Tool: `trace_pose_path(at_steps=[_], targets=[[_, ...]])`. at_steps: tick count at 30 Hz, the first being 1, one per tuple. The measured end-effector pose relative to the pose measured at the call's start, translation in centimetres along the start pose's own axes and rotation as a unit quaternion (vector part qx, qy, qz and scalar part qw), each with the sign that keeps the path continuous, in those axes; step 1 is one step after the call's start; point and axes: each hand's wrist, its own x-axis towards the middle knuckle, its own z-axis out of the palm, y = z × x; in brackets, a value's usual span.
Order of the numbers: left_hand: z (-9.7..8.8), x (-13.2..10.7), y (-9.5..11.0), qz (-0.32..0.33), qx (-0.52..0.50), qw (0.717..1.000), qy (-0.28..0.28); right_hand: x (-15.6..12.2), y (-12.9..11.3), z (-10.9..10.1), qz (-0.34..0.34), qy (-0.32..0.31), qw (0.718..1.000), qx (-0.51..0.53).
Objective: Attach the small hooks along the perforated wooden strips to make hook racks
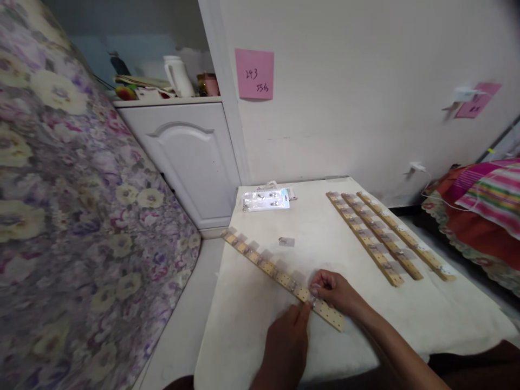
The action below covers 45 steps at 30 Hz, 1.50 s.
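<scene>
A long wooden strip (266,266) with small holes lies slanted across the cloth-covered table. Several metal clips with clear plastic tabs are fixed along it. My left hand (287,337) is closed at the strip's near edge, fingertips pressed against the wood beside a clip. On the strip's far side, my right hand (331,290) pinches the clear tab of a badge clip (314,302) close to the strip's near end. The fingers partly hide this clip. One loose badge clip (286,241) with a clear tab lies on the cloth beyond the strip.
Three similar strips (365,238) with clips lie side by side at the right. A clear plastic package (266,199) rests at the table's back edge. Floral curtain (101,216) hangs at left, by a white cabinet (187,157). A bed (483,216) stands at right.
</scene>
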Motion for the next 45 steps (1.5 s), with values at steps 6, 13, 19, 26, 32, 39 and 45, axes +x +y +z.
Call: trace_pose_path(at_steps=[6, 13, 19, 26, 32, 39, 45], targets=[[0.3, 0.0, -0.1, 0.005, 0.0, 1.0, 0.0, 0.0, 0.2, -0.1, 0.0, -0.002, 1.0, -0.003], [0.4, 0.1, 0.0, -0.007, 0.012, 1.0, -0.009, 0.0, 0.3, -0.2, -0.007, -0.003, 1.0, -0.013], [-0.2, 0.2, 0.1, -0.007, -0.013, 1.0, -0.021, 0.0, 0.5, -0.4, -0.009, -0.022, 1.0, -0.005], [-0.3, 0.3, 0.1, -0.015, -0.004, 1.0, -0.025, 0.7, 1.0, -0.6, 0.002, -0.02, 1.0, 0.003], [-0.4, 0.3, 0.1, -0.017, -0.015, 1.0, -0.015, 1.0, 1.1, -0.8, 0.023, -0.019, 1.0, 0.003], [-0.4, 0.5, 0.3, -0.023, 0.003, 1.0, -0.014, 1.0, 0.9, -0.6, 0.02, -0.012, 1.0, -0.002], [0.1, 0.3, 0.0, -0.002, -0.006, 1.0, -0.014, 0.3, 0.5, -0.5, 0.015, -0.007, 1.0, -0.003]])
